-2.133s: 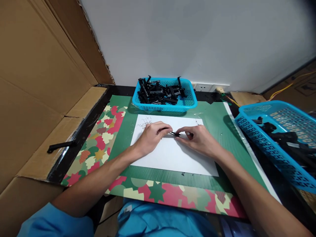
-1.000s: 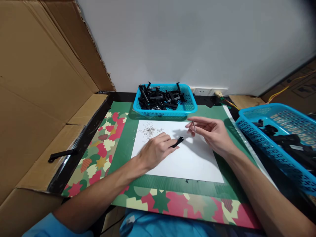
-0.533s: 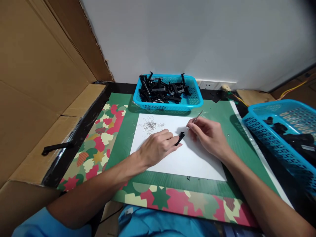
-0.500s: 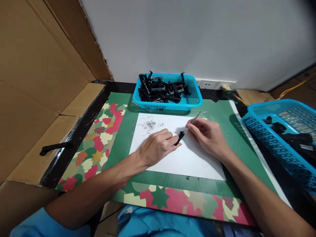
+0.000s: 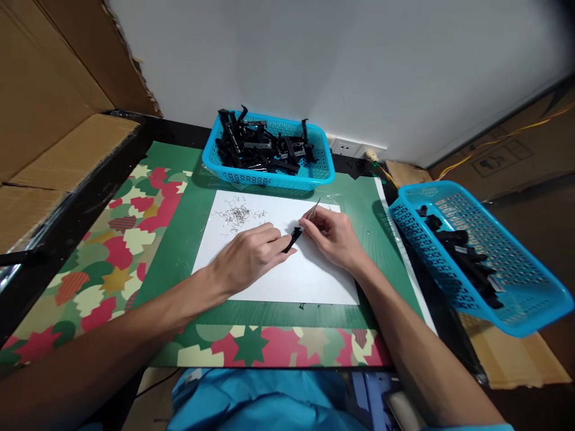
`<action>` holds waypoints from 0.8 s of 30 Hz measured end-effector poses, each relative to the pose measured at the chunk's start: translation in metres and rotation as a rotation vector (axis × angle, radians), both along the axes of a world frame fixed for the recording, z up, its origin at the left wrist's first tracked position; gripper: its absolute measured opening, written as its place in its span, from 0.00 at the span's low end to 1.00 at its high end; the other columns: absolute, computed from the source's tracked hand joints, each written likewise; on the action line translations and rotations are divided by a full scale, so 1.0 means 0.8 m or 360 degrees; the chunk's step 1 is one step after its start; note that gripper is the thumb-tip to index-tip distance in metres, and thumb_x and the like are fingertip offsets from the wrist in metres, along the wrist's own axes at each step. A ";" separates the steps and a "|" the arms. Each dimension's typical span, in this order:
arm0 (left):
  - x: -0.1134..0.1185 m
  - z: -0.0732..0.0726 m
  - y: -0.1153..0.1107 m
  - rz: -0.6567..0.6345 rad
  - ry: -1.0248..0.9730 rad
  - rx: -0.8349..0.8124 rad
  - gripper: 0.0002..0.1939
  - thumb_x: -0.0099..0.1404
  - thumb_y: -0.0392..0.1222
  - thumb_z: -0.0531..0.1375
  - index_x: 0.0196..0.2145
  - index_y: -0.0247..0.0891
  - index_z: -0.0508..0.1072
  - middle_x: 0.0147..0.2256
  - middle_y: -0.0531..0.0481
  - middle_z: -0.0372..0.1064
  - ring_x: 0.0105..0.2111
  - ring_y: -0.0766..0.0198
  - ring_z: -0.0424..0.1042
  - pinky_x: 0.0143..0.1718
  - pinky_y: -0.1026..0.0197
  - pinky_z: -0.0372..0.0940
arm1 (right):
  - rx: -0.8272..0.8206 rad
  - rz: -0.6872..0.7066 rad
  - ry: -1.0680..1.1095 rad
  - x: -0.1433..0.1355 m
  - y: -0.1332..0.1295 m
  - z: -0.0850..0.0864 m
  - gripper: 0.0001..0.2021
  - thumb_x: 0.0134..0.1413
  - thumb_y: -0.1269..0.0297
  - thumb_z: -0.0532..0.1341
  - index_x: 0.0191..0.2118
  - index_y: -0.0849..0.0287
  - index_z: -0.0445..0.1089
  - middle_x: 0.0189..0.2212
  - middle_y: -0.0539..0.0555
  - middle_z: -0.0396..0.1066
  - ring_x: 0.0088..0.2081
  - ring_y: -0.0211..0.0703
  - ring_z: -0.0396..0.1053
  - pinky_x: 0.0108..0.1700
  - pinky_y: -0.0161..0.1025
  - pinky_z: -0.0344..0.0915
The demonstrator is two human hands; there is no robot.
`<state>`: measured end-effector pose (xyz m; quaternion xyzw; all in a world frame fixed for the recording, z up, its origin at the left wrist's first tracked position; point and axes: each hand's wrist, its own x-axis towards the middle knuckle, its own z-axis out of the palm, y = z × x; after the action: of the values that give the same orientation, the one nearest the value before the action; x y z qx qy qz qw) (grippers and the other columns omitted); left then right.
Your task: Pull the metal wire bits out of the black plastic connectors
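My left hand [image 5: 258, 254] is closed on a small black plastic part [image 5: 293, 238], pinching its lower end just above the white sheet [image 5: 309, 281]. Close to the part's upper end, my right hand [image 5: 335, 236] grips a thin metal tool [image 5: 316, 207] that looks like tweezers, its shaft slanting up out of the fingers. Whether the tool's tip touches the part is too small to tell. Beyond my left hand, a loose pile of tiny bent wire pieces [image 5: 238, 216] lies on the sheet.
Against the wall stands a blue basket [image 5: 269, 178] heaped with long black plastic parts [image 5: 258, 145]. Another blue basket [image 5: 530, 326] at the right holds several black pieces [image 5: 469, 257]. The sheet lies on a green mat [image 5: 171, 239]. Wall sockets [image 5: 345, 147] sit behind, cardboard [image 5: 67, 155] at the left.
The view has turned to the right, so everything appears shifted left and more of the right basket shows. My right fingers are closer to the black part. Both hands keep their holds.
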<state>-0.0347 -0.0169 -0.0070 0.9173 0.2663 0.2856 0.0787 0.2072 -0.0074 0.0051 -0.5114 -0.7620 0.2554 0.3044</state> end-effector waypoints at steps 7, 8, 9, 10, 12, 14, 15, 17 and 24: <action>0.000 0.001 0.000 -0.0007 0.0066 0.0037 0.13 0.80 0.41 0.55 0.48 0.32 0.78 0.33 0.46 0.73 0.35 0.60 0.73 0.38 0.58 0.71 | 0.0027 0.0021 -0.0071 0.000 -0.002 0.005 0.15 0.73 0.55 0.60 0.34 0.57 0.69 0.25 0.49 0.69 0.26 0.39 0.61 0.32 0.39 0.57; 0.000 0.001 0.000 -0.0008 0.0066 0.0035 0.13 0.80 0.41 0.55 0.48 0.32 0.78 0.33 0.46 0.73 0.35 0.60 0.73 0.38 0.58 0.71 | 0.0029 0.0023 -0.0071 0.000 -0.003 0.005 0.15 0.73 0.55 0.60 0.34 0.57 0.70 0.25 0.49 0.69 0.26 0.39 0.61 0.32 0.39 0.57; 0.000 0.002 0.000 -0.0010 0.0065 0.0031 0.13 0.80 0.41 0.55 0.48 0.32 0.78 0.33 0.46 0.73 0.36 0.60 0.73 0.38 0.58 0.71 | 0.0027 0.0029 -0.0070 0.000 -0.003 0.005 0.14 0.73 0.55 0.60 0.34 0.57 0.70 0.24 0.49 0.68 0.26 0.39 0.61 0.32 0.39 0.57; 0.000 0.002 0.000 -0.0012 0.0064 0.0025 0.13 0.80 0.41 0.55 0.48 0.32 0.78 0.33 0.46 0.73 0.36 0.59 0.73 0.38 0.58 0.71 | 0.0023 0.0037 -0.0072 0.001 -0.003 0.005 0.14 0.73 0.56 0.60 0.35 0.57 0.70 0.24 0.49 0.68 0.26 0.39 0.61 0.32 0.39 0.57; 0.000 0.001 0.000 -0.0023 0.0059 0.0004 0.13 0.80 0.40 0.55 0.48 0.32 0.78 0.34 0.46 0.73 0.36 0.59 0.73 0.39 0.57 0.71 | 0.0011 0.0055 -0.0077 0.001 -0.004 0.004 0.14 0.73 0.56 0.59 0.35 0.57 0.71 0.24 0.49 0.68 0.26 0.39 0.61 0.33 0.39 0.57; 0.000 -0.001 0.001 -0.0026 0.0043 -0.0025 0.13 0.80 0.41 0.55 0.47 0.32 0.78 0.34 0.46 0.73 0.37 0.59 0.73 0.39 0.57 0.71 | 0.0010 0.0062 -0.0075 0.002 -0.004 0.003 0.14 0.73 0.56 0.59 0.36 0.57 0.71 0.24 0.49 0.69 0.26 0.39 0.61 0.33 0.39 0.57; -0.001 -0.002 0.001 -0.0025 0.0035 -0.0044 0.13 0.80 0.41 0.55 0.47 0.32 0.79 0.34 0.46 0.73 0.37 0.59 0.73 0.40 0.57 0.71 | 0.0016 0.0067 -0.0070 0.003 -0.004 0.002 0.14 0.73 0.56 0.59 0.36 0.58 0.71 0.24 0.49 0.69 0.26 0.39 0.61 0.33 0.39 0.57; -0.001 -0.004 0.002 -0.0016 0.0013 -0.0084 0.14 0.81 0.42 0.55 0.47 0.33 0.79 0.35 0.46 0.73 0.37 0.59 0.73 0.40 0.57 0.71 | 0.0025 0.0089 -0.0045 0.003 -0.004 0.000 0.13 0.73 0.57 0.59 0.37 0.58 0.72 0.24 0.49 0.69 0.26 0.38 0.61 0.33 0.39 0.58; -0.001 -0.004 0.003 -0.0021 -0.0034 -0.0139 0.15 0.81 0.43 0.55 0.46 0.32 0.79 0.34 0.45 0.73 0.37 0.59 0.73 0.39 0.57 0.69 | 0.0027 0.0145 -0.0031 0.001 -0.004 -0.001 0.13 0.73 0.58 0.59 0.36 0.58 0.73 0.26 0.49 0.69 0.26 0.38 0.60 0.33 0.39 0.57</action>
<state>-0.0357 -0.0141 -0.0099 0.9116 0.2717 0.2829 0.1234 0.2081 -0.0107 0.0045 -0.4759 -0.7896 0.2576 0.2894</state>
